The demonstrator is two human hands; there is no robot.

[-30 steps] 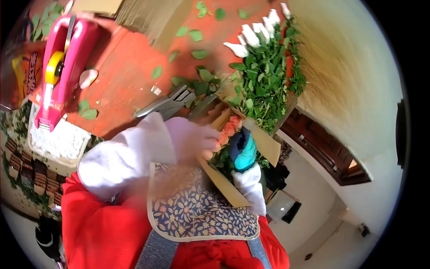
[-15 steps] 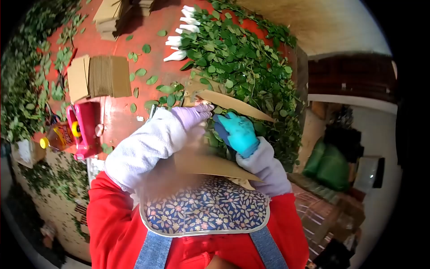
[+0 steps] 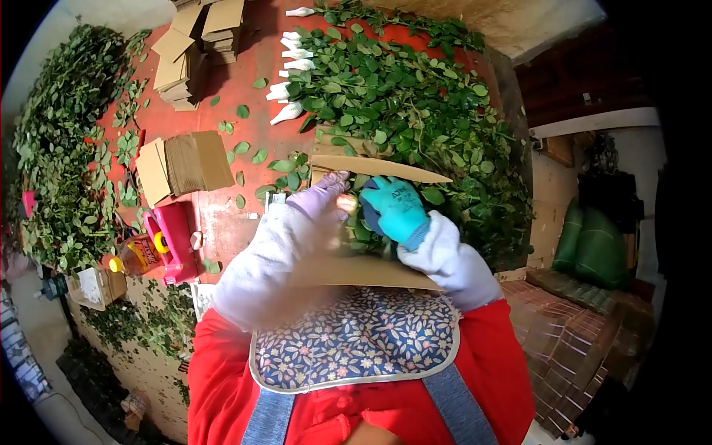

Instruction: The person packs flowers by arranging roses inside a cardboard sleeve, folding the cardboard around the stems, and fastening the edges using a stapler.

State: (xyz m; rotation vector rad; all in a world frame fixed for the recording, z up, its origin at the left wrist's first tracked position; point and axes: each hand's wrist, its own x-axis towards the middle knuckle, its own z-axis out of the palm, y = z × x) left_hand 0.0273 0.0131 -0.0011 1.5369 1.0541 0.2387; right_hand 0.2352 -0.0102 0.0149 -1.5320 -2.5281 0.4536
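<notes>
**Left hand (image 3: 319, 196) and right hand (image 3: 398, 211) crowding one peach rose (image 3: 345, 202)**

From my distant seat I am watching the view swing across the red table (image 3: 265, 52). The dispenser (image 3: 175, 251) and bottle (image 3: 139, 254) are sitting further in from the left edge than a moment ago, and more of the stacks (image 3: 178, 78) and the leaf heap (image 3: 67, 141) is showing.

The hands are keeping to the same spot. The left, lilac-gloved, is reaching to the upper flap (image 3: 400, 170) of the card (image 3: 371, 274), its visible fingers lying close together; I cannot tell whether they are pinching anything. The right, teal-gloved, is looking more bunched than in the last view, its fingers bending inward; their tips are hiding, so I cannot tell what they are clamping, if anything.

The rose, if I am reading that small patch rightly, is lying between the two hands, with card above and below it and leaves (image 3: 360, 231) showing beside the right hand. Unlike a second ago, no row of peach heads is showing, so I am judging that the work is continuing inside the card while I am losing sight of how the heads are lining up. White-tipped stems (image 3: 415, 96) are lying beyond the card.
</notes>
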